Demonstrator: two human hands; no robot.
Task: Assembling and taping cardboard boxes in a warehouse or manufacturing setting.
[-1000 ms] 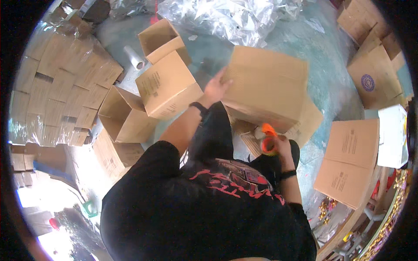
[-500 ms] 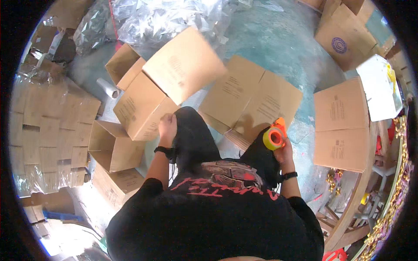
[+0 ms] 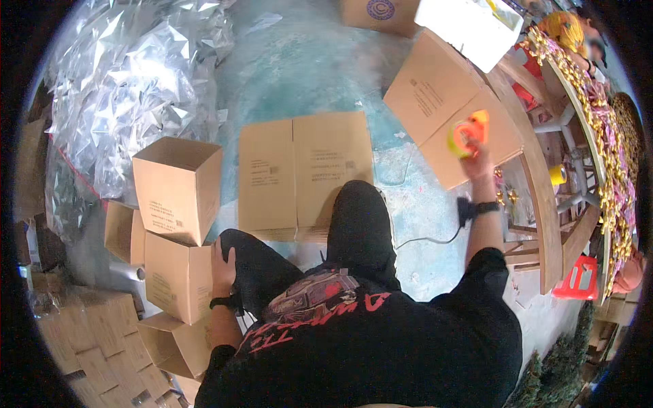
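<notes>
My right hand (image 3: 478,164) is wrapped round an orange tape dispenser (image 3: 480,122) with a yellow-edged roll in it, slightly blurred. It is held out to the right, over the flattened cartons (image 3: 425,92) leaning there. My left hand (image 3: 222,267) lies at my left knee, fingers and thumb apart, beside a lower brown carton (image 3: 178,277). It holds nothing that I can see. On that lower carton stands an upright open-topped carton (image 3: 178,197). A stack of flattened cartons (image 3: 269,146) lies on the floor in front of my knees.
Clear plastic bags of silvery pieces (image 3: 146,81) are heaped at the far left. More open cartons (image 3: 173,343) stand by my left side. A wooden frame (image 3: 537,183) and a table edge with gold garlands (image 3: 615,156) run along the right. A person (image 3: 564,32) is at the far right.
The view has turned to the right. My right hand has carried the tape dispenser out over the leaning cartons. The blurred, tilted carton now stands upright; my left hand has loosened from a fist.
</notes>
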